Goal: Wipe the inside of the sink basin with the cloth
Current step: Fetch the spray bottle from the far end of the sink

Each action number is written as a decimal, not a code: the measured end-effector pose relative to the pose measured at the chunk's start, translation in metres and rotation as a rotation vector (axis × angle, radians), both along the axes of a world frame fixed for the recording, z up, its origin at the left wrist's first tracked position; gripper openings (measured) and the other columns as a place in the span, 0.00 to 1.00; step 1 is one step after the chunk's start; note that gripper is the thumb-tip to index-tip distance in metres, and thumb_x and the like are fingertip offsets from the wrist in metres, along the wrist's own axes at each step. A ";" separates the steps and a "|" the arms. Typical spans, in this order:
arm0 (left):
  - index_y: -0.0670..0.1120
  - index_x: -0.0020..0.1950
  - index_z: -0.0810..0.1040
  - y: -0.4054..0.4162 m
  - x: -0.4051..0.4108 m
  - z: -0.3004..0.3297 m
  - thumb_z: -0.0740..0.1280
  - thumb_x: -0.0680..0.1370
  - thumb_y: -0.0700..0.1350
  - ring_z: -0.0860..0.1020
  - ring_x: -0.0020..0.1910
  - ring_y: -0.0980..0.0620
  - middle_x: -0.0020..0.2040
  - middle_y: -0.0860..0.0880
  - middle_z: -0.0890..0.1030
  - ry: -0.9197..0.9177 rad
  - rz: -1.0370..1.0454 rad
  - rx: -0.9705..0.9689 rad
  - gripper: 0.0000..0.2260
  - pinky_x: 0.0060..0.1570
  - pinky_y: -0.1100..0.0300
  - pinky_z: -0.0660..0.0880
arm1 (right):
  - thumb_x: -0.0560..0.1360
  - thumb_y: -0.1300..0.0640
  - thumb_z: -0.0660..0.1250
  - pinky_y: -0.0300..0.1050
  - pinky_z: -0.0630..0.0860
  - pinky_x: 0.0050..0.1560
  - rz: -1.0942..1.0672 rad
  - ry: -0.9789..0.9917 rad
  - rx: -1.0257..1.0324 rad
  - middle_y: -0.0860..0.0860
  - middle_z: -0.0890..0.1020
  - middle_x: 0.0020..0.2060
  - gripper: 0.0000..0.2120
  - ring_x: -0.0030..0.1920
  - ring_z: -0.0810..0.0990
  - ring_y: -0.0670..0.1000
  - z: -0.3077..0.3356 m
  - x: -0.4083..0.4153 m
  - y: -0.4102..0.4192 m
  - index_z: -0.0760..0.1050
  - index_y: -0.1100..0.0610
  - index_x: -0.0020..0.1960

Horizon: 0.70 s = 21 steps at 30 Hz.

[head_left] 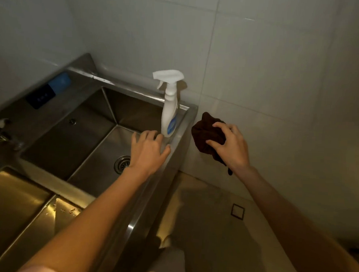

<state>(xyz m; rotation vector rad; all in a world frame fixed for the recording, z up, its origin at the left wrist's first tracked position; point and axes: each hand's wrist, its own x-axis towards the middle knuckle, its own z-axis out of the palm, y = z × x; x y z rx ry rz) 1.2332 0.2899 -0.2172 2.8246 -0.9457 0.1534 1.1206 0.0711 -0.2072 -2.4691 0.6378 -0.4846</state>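
Beside the sink's (174,148) right rim: my right hand (230,145) holds the bunched cloth (204,133).
My left hand (148,148), grip spread wide, rests near the spray bottle (169,116); next, cloth into basin.

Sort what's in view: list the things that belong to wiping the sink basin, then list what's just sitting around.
For the job:
- stainless steel sink basin
- dark brown crumpled cloth, gripped in the right hand
- left hand, open over the basin's right rim

Just there:
- white trigger spray bottle, upright on the rim
- round metal drain strainer
- black and blue control panel
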 end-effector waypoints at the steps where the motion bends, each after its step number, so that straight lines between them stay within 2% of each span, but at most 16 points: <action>1: 0.48 0.65 0.75 -0.003 0.008 0.000 0.57 0.79 0.58 0.70 0.67 0.47 0.65 0.46 0.75 -0.004 0.002 -0.010 0.20 0.69 0.40 0.58 | 0.70 0.48 0.74 0.49 0.76 0.58 -0.001 -0.004 -0.003 0.51 0.74 0.57 0.24 0.59 0.75 0.54 0.001 0.010 -0.003 0.73 0.47 0.64; 6: 0.48 0.65 0.74 -0.016 0.045 -0.002 0.57 0.79 0.58 0.69 0.68 0.47 0.67 0.46 0.74 0.005 0.004 -0.031 0.20 0.70 0.40 0.57 | 0.70 0.49 0.74 0.47 0.75 0.56 -0.006 -0.024 -0.001 0.52 0.74 0.58 0.24 0.58 0.75 0.54 0.002 0.053 -0.015 0.73 0.48 0.65; 12: 0.46 0.73 0.66 -0.033 0.072 -0.003 0.58 0.80 0.57 0.63 0.73 0.45 0.73 0.43 0.67 0.077 0.068 -0.053 0.25 0.72 0.40 0.54 | 0.71 0.48 0.73 0.45 0.74 0.54 0.014 -0.010 0.003 0.51 0.74 0.58 0.24 0.57 0.75 0.53 -0.005 0.083 -0.031 0.73 0.47 0.65; 14: 0.45 0.75 0.62 -0.042 0.076 -0.005 0.58 0.80 0.58 0.61 0.74 0.44 0.75 0.42 0.64 0.120 0.099 -0.069 0.28 0.73 0.39 0.54 | 0.71 0.49 0.73 0.44 0.74 0.53 0.036 -0.006 0.003 0.51 0.74 0.58 0.24 0.57 0.75 0.53 -0.007 0.091 -0.039 0.73 0.48 0.65; 19: 0.46 0.79 0.45 -0.077 0.081 -0.013 0.61 0.78 0.61 0.48 0.78 0.41 0.79 0.42 0.49 0.346 0.286 -0.196 0.39 0.73 0.40 0.47 | 0.71 0.49 0.73 0.43 0.73 0.54 0.106 0.048 0.014 0.51 0.74 0.59 0.24 0.57 0.75 0.52 -0.011 0.116 -0.058 0.72 0.47 0.66; 21: 0.46 0.79 0.43 -0.092 0.082 -0.017 0.63 0.77 0.61 0.47 0.78 0.40 0.79 0.42 0.48 0.345 0.359 -0.242 0.41 0.73 0.40 0.47 | 0.71 0.49 0.73 0.42 0.72 0.55 0.146 0.063 0.032 0.51 0.74 0.60 0.24 0.58 0.75 0.52 -0.015 0.125 -0.064 0.72 0.47 0.66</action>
